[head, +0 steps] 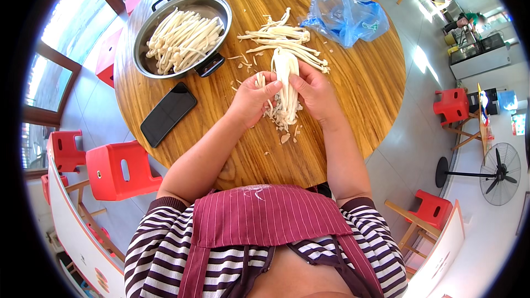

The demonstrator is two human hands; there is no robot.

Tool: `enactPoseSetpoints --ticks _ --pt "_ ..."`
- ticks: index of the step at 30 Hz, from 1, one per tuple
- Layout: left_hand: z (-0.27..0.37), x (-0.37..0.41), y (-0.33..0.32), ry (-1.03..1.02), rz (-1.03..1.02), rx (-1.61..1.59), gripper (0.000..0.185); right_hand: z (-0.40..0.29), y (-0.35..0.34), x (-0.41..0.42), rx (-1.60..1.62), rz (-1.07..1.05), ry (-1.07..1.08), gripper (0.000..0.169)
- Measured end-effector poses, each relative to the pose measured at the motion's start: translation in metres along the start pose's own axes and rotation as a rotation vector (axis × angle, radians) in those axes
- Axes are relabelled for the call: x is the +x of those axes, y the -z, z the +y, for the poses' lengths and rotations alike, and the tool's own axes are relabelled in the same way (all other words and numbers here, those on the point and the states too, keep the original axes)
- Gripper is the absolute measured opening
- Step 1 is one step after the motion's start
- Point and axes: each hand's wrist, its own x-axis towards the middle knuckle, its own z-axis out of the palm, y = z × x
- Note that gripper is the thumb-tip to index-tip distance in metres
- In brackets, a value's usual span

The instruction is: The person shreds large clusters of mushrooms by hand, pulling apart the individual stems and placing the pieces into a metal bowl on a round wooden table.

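Between my two hands is a bunch of long white mushrooms [286,70], its caps not clearly visible. My right hand [314,91] grips the bunch from the right, thumb across its front. On the other side, my left hand [257,97] has its thumb against the bunch and a few thin stems [260,80] between its fingers. Beneath the hands lie broken scraps and trimmings [285,116]. More loose mushrooms [285,41] are spread on the wood just beyond. A steel pot [225,12] at the upper left holds a heap of mushrooms [182,41].
Everything rests on a round wooden table [364,103]. A black smartphone [168,114] lies left of my arms, and a crumpled blue plastic bag [345,14] sits at the far right. Red stools [120,169] and a standing fan [499,174] surround it. A person [466,20] is bent over in the background.
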Motion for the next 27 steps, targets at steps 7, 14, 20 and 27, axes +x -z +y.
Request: enactPoseSetpoints --ticks 7,14,20,27 --pt "0.002 -0.001 -0.001 -0.029 0.021 0.2 0.013 -0.002 -0.001 -0.002 -0.04 0.002 0.009 0.045" --pt "0.004 -0.006 -0.005 0.028 -0.038 0.162 0.008 -0.004 -0.002 -0.002 -0.027 0.071 0.002 0.04" --pt "-0.001 0.0 0.008 0.016 -0.04 0.004 0.006 -0.001 0.019 0.005 0.062 0.216 -0.042 0.036" --pt "0.004 0.0 0.005 0.048 -0.079 -0.085 0.012 0.001 0.022 0.005 -0.804 0.327 0.042 0.046"
